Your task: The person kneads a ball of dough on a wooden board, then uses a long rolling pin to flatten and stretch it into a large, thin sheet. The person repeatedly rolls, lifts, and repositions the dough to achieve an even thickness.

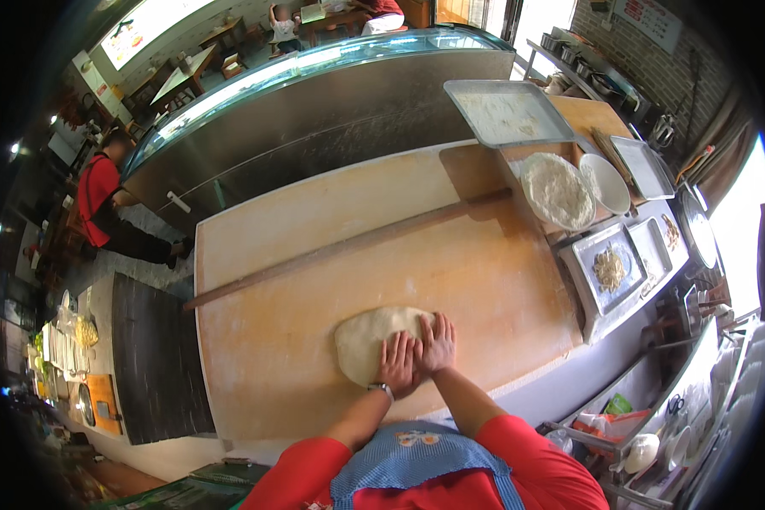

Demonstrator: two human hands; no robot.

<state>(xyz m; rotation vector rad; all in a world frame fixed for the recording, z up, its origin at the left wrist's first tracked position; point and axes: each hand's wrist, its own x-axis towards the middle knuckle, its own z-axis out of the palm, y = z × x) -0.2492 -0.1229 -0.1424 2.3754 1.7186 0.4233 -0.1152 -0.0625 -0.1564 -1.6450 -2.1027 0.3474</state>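
Note:
A flattened, roundish slab of pale dough lies near the front edge of a floured wooden work board. My left hand, with a metal-banded watch at the wrist, presses flat on the dough's lower right part. Beside it and touching it, my right hand rests on the dough's right edge, fingers pointing away from me. Neither hand grips anything; the palms face down. Beyond the dough, a long wooden rolling pin lies slantwise across the board.
At the right stand a bowl of flour, a white bowl, a large metal tray and a small tray holding noodle-like strands. A glass-topped counter runs behind the board. A co-worker in red is at the left.

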